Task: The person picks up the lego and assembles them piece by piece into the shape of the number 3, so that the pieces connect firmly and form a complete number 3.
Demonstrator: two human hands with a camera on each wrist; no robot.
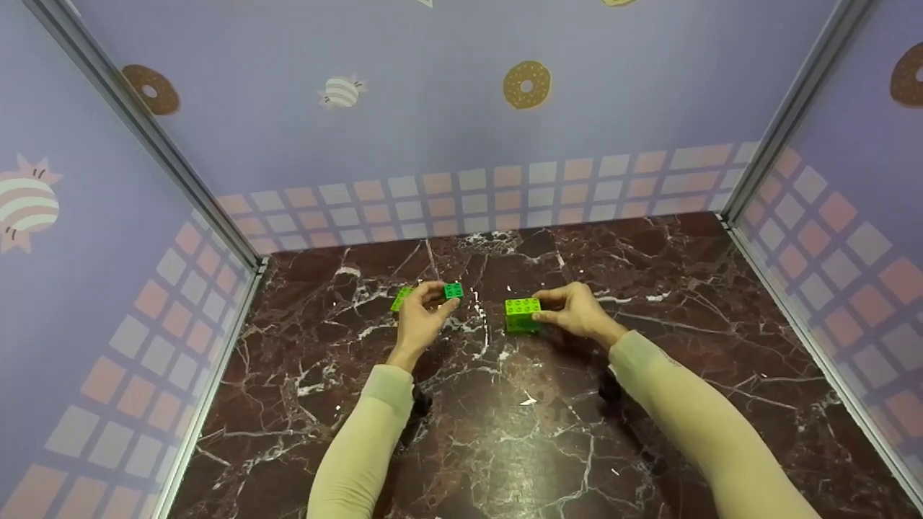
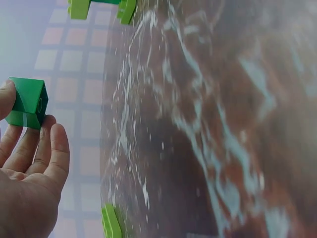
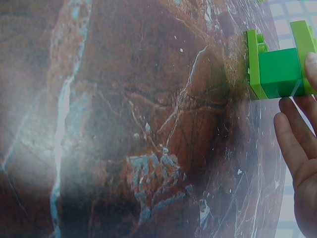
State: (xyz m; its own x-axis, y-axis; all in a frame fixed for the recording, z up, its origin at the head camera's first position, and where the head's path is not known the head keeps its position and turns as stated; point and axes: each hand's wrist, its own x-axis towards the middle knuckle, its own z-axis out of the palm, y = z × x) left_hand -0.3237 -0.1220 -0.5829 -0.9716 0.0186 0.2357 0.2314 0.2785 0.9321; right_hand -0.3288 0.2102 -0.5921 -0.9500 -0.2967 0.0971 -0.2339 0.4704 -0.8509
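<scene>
Sleeves (image 1: 360, 447) lie nearest, at 7 and 5 o'clock. Your left hand (image 1: 420, 321) pinches the small green block (image 1: 453, 291); toward 4 o'clock from it, your right hand (image 1: 579, 311) grips the lime-topped stack (image 1: 522, 318). Step reads as building; next move likely calls for square alignment.

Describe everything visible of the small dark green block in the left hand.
The small dark green block looks like glossy plastic, with plain, smooth sides. Four studs, two by two, top it; its underside is hollow, showing a ring. It is raised off the marbled surface, studs up, pinched in the grip of the left hand, with nothing else touching it.
</scene>
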